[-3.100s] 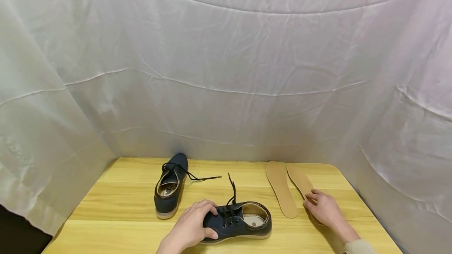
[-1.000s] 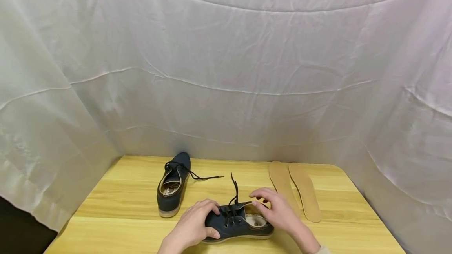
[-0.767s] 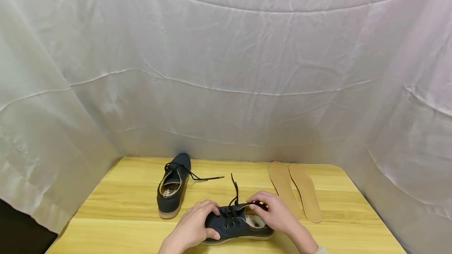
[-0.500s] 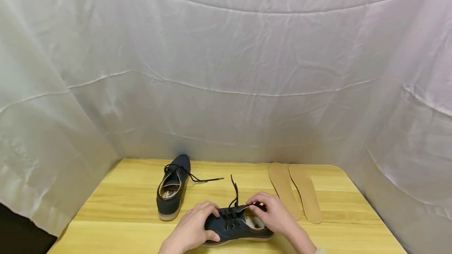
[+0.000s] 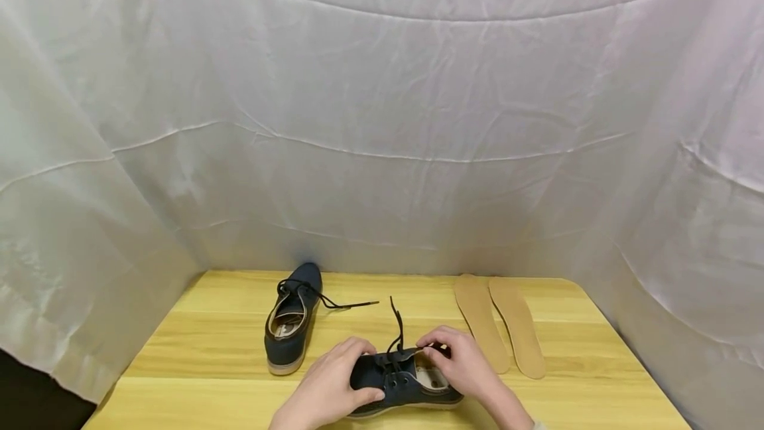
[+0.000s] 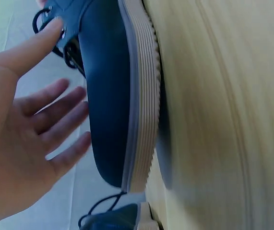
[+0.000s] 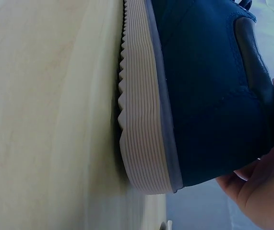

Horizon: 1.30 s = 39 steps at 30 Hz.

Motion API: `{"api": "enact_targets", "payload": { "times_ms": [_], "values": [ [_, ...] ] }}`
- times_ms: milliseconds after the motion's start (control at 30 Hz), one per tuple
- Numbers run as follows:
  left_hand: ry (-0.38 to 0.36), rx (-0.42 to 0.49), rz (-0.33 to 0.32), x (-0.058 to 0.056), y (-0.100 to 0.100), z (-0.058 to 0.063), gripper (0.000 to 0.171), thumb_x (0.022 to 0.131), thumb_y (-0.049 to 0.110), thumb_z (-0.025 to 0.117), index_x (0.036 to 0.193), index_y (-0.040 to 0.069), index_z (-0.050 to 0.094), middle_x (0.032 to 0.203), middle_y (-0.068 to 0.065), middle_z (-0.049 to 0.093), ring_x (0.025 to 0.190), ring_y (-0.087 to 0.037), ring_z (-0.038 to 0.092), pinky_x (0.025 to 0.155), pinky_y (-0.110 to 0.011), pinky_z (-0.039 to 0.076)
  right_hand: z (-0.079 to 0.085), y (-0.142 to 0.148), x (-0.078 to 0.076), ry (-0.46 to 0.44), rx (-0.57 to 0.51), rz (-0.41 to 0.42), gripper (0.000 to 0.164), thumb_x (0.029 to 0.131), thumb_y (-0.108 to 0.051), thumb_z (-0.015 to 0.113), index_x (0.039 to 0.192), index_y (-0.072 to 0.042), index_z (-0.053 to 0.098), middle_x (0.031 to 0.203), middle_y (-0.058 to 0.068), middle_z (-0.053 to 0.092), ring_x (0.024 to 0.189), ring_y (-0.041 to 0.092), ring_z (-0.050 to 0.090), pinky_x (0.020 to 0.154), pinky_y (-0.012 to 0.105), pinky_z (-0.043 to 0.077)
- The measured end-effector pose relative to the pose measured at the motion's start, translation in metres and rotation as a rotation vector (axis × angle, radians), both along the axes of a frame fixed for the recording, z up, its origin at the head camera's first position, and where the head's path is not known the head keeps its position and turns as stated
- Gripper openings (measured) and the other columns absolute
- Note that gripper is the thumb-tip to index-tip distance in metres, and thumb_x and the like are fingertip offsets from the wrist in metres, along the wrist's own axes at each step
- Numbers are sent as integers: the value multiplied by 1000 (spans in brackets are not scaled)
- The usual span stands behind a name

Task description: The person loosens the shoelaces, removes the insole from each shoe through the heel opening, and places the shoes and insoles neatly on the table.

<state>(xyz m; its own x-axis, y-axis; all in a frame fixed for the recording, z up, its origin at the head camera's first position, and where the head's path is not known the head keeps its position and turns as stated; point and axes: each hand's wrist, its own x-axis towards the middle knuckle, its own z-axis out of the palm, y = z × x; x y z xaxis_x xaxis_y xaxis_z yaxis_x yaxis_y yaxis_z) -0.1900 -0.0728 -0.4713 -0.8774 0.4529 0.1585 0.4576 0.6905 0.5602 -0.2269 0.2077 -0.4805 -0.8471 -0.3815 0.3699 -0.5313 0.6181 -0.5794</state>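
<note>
A navy lace-up shoe (image 5: 412, 395) lies sideways near the front of the table, toe to the left. My left hand (image 5: 328, 383) straddles its front part, thumb on the near side and fingers at the far side. In the left wrist view, the thumb tip touches the shoe by the eyelets, and the other fingers are spread along the upper. My right hand (image 5: 462, 363) pinches the far edge of the shoe's opening near the tongue. The right wrist view shows the shoe's heel (image 7: 213, 105) with part of the hand behind it. A black lace (image 5: 398, 324) sticks up.
A matching shoe (image 5: 286, 349) stands at the back left, its lace trailing rightward. Two tan insoles, the left one (image 5: 480, 324) and the right one (image 5: 518, 327), lie at the back right. Pale cloth (image 5: 382, 118) encloses the wooden table (image 5: 191, 377).
My right hand has left the right insole and come leftward to the shoe's opening, taking hold of its edge. My left thumb has slid slightly right, toward the laces.
</note>
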Motion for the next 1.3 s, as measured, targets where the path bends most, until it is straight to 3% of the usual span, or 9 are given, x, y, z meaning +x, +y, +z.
{"api": "enact_targets", "payload": {
  "times_ms": [133,267,500,867,1300],
  "values": [
    [96,34,15,2,9,4,51,89,50,80,129,23,64,123,8,64,108,-15,64,85,-39,55,0,1,1,-5,3,-18,17,94,-4,74,102,-18,79,102,-16,72,100,9,68,90,38,57],
    [158,84,-14,7,15,6,41,88,37,84,123,24,66,116,11,64,97,-9,62,79,-31,54,0,0,1,-3,-1,-30,17,93,-4,74,100,-18,79,101,-15,72,99,8,68,88,35,56],
    [129,105,-63,11,22,5,37,88,28,86,119,27,66,109,14,61,90,-4,60,72,-23,51,0,-1,2,-10,-10,-42,17,93,-4,74,99,-19,78,100,-14,72,95,7,66,81,31,56],
    [94,88,-43,11,26,1,39,88,23,86,120,28,65,110,15,59,89,-4,58,70,-22,50,2,-1,3,-29,-12,-44,18,94,-6,75,99,-23,78,100,-13,72,92,7,66,78,29,56],
    [213,7,19,12,26,0,39,85,22,88,118,27,67,111,15,61,86,0,56,75,-29,50,11,3,6,-102,44,-26,16,95,-9,75,97,-25,77,101,-12,71,85,7,66,73,30,55]
  ]
}}
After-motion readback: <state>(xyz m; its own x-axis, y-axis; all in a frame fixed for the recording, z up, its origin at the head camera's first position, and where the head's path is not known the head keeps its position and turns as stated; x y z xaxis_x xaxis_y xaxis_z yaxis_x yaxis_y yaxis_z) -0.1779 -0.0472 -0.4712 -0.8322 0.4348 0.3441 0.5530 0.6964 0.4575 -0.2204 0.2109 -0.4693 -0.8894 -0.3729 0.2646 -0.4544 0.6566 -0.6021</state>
